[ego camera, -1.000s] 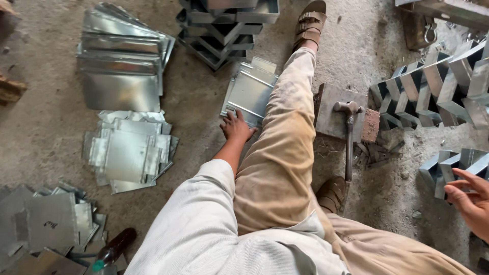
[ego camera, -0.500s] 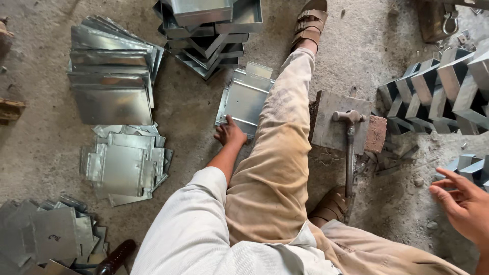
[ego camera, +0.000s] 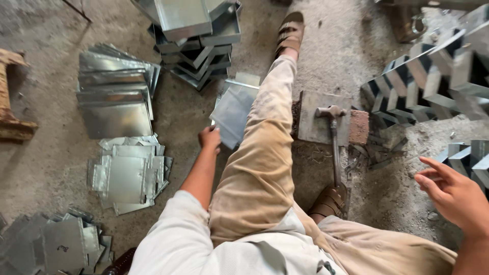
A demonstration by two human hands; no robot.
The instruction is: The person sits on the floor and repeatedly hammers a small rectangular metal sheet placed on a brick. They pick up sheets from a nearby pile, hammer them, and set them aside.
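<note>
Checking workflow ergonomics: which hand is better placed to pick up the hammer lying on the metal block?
Right, probably. The right hand is open and empty, on the hammer's side. The left hand grips a metal sheet beyond the outstretched leg.

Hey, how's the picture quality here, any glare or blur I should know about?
Head view: soft daylight, bright glare on the stacked metal sheets; the left hand gripping a metal sheet is sharp; the right hand is slightly soft; straight edges bend near the corners.

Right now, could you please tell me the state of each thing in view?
Left hand: closed on the sheet's edge.
Metal sheet: tilted, lifted at one edge.
Right hand: open, holding nothing.
Hammer: lying untouched, head on the slab.
Trays: stacked.
</note>
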